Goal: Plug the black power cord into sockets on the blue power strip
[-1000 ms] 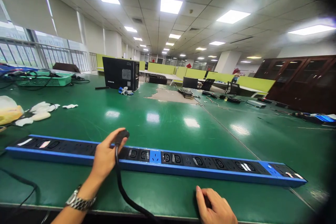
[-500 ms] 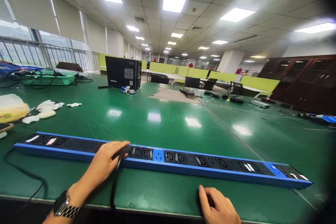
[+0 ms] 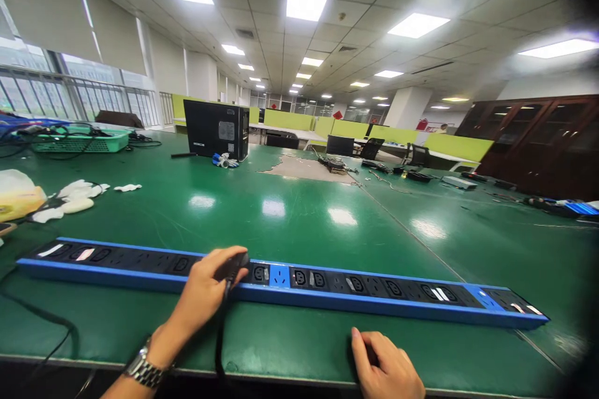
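A long blue and black power strip (image 3: 327, 299) with several sockets lies across the green table in front of me. My left hand (image 3: 213, 277), with a watch on its wrist, is over the strip left of its middle blue socket. Its fingers pinch a black power plug (image 3: 238, 265), which is against or just above the sockets; whether it is inserted I cannot tell. The plug's black cable (image 3: 222, 330) hangs over the table's near edge. Resting near that edge, my right hand (image 3: 388, 365) has loosely curled fingers and nothing visible in them.
A black computer case (image 3: 216, 129) stands farther back, with blue and white gloves (image 3: 224, 161) beside it. At the left are a green basket (image 3: 79, 142) of cables and white scraps (image 3: 77, 193). Another black cable (image 3: 42, 308) trails off the near left edge.
My left hand has moved right along the power strip with the plug, toward the middle blue socket. The right hand stays about where it was; the view has shifted slightly.
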{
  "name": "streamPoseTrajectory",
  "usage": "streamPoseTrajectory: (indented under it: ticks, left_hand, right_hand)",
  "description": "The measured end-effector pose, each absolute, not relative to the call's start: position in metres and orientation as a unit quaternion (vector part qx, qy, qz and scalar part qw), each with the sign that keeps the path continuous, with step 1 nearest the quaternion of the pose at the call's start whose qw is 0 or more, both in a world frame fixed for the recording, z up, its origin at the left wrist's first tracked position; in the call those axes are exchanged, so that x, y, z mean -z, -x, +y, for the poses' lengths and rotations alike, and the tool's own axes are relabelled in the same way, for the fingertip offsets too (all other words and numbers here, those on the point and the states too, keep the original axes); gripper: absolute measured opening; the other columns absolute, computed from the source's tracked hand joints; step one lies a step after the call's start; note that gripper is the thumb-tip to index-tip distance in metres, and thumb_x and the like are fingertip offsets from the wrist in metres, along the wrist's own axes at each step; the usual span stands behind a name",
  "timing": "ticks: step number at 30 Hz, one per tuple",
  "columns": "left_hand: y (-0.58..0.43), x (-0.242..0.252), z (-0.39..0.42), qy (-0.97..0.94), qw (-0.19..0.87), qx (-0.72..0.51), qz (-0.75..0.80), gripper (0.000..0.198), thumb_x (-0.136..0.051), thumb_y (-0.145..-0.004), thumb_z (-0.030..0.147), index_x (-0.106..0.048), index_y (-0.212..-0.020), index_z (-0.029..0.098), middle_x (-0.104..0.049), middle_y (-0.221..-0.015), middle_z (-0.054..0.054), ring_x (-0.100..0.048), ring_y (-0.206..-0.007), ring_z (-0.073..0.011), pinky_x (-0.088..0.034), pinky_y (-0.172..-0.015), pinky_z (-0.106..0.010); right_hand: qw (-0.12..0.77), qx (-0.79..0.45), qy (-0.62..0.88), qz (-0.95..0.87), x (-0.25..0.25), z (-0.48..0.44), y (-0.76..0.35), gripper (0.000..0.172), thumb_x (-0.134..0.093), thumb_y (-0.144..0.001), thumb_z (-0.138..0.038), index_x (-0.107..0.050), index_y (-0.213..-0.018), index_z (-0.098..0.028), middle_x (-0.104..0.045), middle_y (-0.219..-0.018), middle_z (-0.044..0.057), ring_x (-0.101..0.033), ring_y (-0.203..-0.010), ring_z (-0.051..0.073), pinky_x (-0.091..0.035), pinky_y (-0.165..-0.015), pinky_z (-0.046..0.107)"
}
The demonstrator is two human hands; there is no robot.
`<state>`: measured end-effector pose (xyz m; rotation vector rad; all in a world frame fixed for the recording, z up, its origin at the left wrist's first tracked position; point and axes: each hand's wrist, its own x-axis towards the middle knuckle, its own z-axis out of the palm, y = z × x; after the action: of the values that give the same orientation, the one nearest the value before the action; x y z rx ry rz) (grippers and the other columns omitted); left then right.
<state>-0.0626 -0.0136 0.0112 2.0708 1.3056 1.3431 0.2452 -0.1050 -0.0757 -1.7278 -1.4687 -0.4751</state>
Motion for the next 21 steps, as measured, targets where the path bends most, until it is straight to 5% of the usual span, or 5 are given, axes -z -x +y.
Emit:
streamPoseTrajectory:
  ticks: [12,21]
  left_hand:
    - [-0.007,-0.007,-0.008,-0.807,0.114,-0.321,0.482,0.034,-0.064,-0.081,0.016,-0.069,-0.113,0.026,-0.072,-0.102,-0.005,-0.064,-0.097,-0.0256,-0.046,-0.089,-0.042]
    - [-0.009,-0.003,-0.018,-0.758,0.168,-0.453,0.438,0.030,-0.065,-0.079,0.022,-0.067,-0.108,0.025,-0.072,-0.102,-0.004,-0.065,-0.095,-0.0235,-0.049,-0.084,-0.038]
  right_hand:
    - [0.404,0.175,0.682,-0.585,0.076,-0.106,-0.245,0.049,-0.040,-0.095,-0.048,-0.061,-0.059,-0.022,-0.060,-0.058,0.000,-0.049,-0.054,0.013,-0.035,-0.063,0.027]
    - [0.416,0.135,0.672,-0.597,0.063,-0.105,-0.243,0.044,-0.043,-0.094,-0.050,-0.065,-0.066,-0.023,-0.060,-0.058,-0.001,-0.053,-0.052,0.012,-0.040,-0.058,0.025]
